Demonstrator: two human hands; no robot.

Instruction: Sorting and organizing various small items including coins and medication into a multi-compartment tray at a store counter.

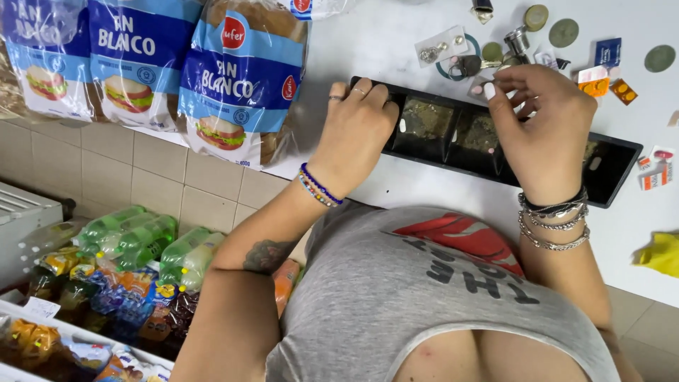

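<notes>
The black compartment tray [614,173] lies on the white counter [382,42], its long axis running from 10 o'clock to 4 o'clock across the view. Its left end sits under the left hand [357,127]; its right end is uncovered and stops short of the counter's near edge. At least 2 visible compartments hold dark, speckled material.

The left hand rests palm-down on the tray's left end, fingers curled over the far rim, gripping the tray. The right hand [544,127] is at the tray's far rim near the middle, fingers bent and pinched together; whether it holds anything cannot be determined.

At 12 o'clock of the right hand, coins [564,32], small packets [595,79] and metal items crowd the counter, leaving little free surface. At 9 o'clock of the left hand, 3 bagged loaves of sliced white bread [237,78] lie close by, overhanging the counter edge. At 4 o'clock, a yellow cloth [661,253] lies well apart from the tray. Open counter remains between the tray and the person's torso.
</notes>
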